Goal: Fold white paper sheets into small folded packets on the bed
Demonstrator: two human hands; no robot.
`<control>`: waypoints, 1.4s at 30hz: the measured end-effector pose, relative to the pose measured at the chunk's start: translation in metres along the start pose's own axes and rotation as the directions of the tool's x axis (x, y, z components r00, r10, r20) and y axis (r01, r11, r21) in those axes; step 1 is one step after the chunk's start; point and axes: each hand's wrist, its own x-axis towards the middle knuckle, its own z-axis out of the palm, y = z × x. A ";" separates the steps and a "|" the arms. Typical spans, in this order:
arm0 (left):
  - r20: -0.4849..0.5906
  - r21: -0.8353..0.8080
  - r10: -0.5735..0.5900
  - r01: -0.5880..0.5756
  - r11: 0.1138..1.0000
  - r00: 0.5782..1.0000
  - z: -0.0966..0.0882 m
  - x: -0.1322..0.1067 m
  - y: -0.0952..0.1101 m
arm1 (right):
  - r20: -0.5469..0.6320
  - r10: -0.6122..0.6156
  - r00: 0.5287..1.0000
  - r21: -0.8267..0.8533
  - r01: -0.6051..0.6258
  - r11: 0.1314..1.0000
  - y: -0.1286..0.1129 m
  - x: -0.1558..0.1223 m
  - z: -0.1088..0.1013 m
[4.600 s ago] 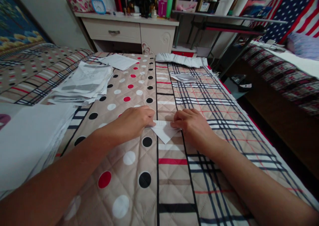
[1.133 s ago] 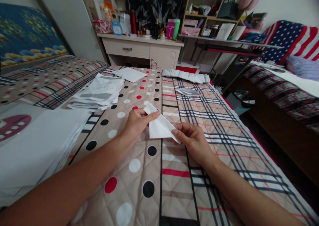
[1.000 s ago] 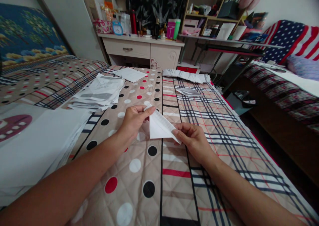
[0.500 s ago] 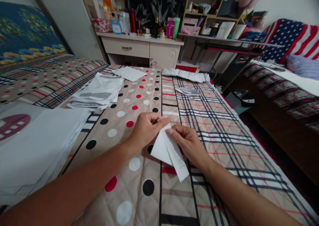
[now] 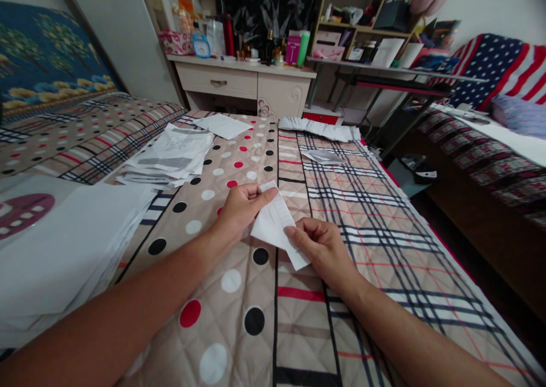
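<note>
Between my hands is a folded piece of white paper [image 5: 273,222], held just above the patterned bedspread [image 5: 230,330]. My left hand [image 5: 245,208] pinches its upper left part, thumb on top. My right hand [image 5: 319,244] grips the lower right edge between thumb and fingers. Faint print shows on the paper's face. Ahead and to the left lies a pile of printed sheets [image 5: 168,151], with a larger stack of white paper [image 5: 81,233] nearer to me. A row of folded papers [image 5: 318,128] lies at the far right of the bed.
A single white sheet [image 5: 224,127] lies near the bed's far edge, and a greyish slip of paper [image 5: 322,157] lies right of centre. Beyond the bed stands a white cabinet [image 5: 239,83] with bottles on top. On the right is a second bed [image 5: 495,177].
My left hand has moved up and left along the paper. The right hand is slightly lower. The folded strip now lies flatter against the rest, its lower end drawn up.
</note>
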 end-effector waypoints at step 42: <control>0.453 0.004 0.108 -0.123 0.992 0.885 0.013 -0.028 0.002 | 0.078 -0.627 0.775 -0.467 0.584 0.664 -0.010 -0.005 -0.009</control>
